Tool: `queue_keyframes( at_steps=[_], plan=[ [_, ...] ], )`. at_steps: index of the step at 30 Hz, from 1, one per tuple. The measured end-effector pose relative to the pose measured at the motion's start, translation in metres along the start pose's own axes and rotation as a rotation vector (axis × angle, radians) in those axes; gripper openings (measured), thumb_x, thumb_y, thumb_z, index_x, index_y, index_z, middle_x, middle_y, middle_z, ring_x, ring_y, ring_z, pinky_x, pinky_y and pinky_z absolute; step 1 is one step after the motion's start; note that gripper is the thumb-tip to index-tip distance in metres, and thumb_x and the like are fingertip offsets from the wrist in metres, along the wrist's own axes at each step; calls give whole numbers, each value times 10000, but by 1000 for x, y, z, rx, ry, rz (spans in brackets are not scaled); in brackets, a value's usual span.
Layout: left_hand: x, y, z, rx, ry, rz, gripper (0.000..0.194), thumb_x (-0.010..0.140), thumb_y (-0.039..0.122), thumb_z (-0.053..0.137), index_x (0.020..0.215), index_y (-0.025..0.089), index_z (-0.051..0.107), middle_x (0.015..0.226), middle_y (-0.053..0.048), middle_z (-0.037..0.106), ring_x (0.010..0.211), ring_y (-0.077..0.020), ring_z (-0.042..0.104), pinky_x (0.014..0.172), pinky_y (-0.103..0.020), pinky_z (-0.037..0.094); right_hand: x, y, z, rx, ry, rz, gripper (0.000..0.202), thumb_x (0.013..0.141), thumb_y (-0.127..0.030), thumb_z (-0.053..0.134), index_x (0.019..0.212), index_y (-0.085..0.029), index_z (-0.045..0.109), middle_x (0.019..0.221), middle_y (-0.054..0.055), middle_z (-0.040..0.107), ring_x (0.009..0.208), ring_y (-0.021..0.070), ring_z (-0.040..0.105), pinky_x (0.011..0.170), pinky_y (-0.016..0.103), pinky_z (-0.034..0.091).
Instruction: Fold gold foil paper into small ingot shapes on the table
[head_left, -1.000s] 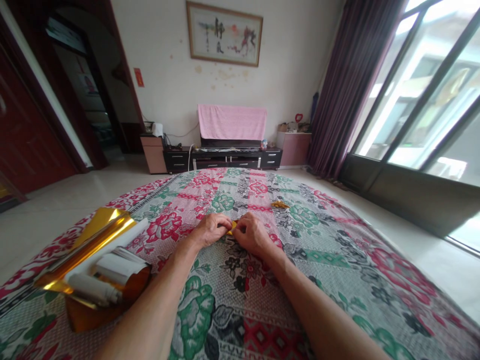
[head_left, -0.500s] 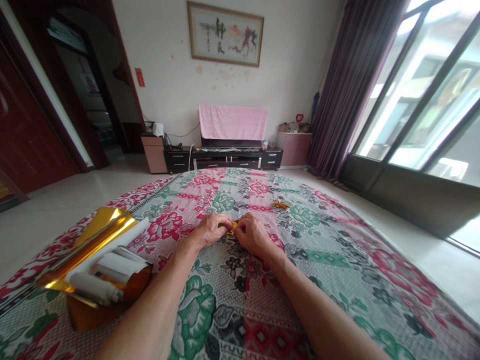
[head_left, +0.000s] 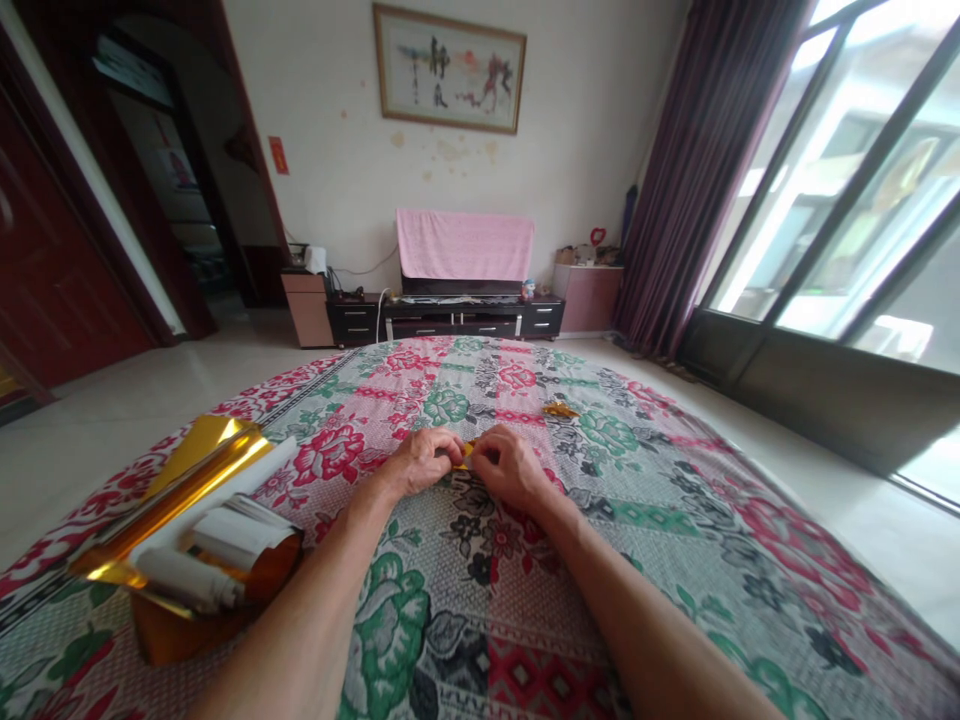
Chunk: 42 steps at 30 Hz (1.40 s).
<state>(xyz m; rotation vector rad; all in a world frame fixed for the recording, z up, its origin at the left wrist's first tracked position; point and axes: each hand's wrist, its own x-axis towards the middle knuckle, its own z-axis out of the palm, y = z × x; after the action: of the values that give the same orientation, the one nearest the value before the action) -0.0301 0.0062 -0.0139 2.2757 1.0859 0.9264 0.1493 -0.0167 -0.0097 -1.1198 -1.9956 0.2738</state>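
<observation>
Between my two hands is a small piece of gold foil paper (head_left: 467,455), mostly covered by fingers. My left hand (head_left: 426,460) pinches its left side, thumb and fingertips pressed together. From the other side my right hand (head_left: 508,462) grips it with curled fingers. The hands almost touch, low over the flowered cloth (head_left: 457,550). How the piece is folded cannot be made out. Beyond my right hand lies a small folded gold paper shape (head_left: 561,410).
Left of my left forearm lie gold foil sheets (head_left: 202,455) with curled white-backed pieces (head_left: 236,532) on them. The cloth covers a rounded surface. Farther off stand a low black cabinet (head_left: 544,318), a pink cloth cover (head_left: 465,245) and, at right, a purple curtain (head_left: 694,170).
Both hands stay in nearly the same place, with only slight finger movement on the gold foil paper. The view has shifted very slightly.
</observation>
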Motion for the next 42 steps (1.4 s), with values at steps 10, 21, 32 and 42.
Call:
queue_keyframes(
  at_steps=[10, 21, 32, 42],
  plan=[
    [-1, 15, -1, -38, 13, -185, 411, 635, 68, 474, 976, 204, 658, 909, 3, 707, 848, -136, 644, 797, -249, 503, 0, 15, -11, -288, 148, 270, 284, 789, -236, 471, 546, -167, 599, 717, 81, 596, 765, 174, 528, 765, 289, 386],
    [1, 13, 3, 109, 45, -13, 258, 695, 82, 487, 765, 200, 705, 854, -7, 690, 821, -134, 616, 797, -256, 487, 1, 7, -14, -126, 46, 221, 123, 722, -226, 528, 681, -179, 634, 694, 23, 652, 663, 142, 571, 654, 245, 386],
    [1, 10, 5, 144, 65, 31, 229, 689, 64, 503, 721, 187, 694, 855, -19, 682, 837, -139, 609, 827, -275, 476, 3, 14, -14, 44, 42, 96, 216, 682, -142, 483, 852, -166, 613, 791, 20, 656, 726, 134, 579, 700, 226, 427],
    [1, 8, 7, 179, 112, 43, 261, 677, 45, 477, 707, 191, 691, 840, -12, 691, 821, -141, 610, 819, -278, 480, -1, 17, -12, -110, 19, 94, 261, 672, -128, 489, 868, -180, 651, 709, 8, 653, 641, 132, 569, 640, 221, 405]
  ],
)
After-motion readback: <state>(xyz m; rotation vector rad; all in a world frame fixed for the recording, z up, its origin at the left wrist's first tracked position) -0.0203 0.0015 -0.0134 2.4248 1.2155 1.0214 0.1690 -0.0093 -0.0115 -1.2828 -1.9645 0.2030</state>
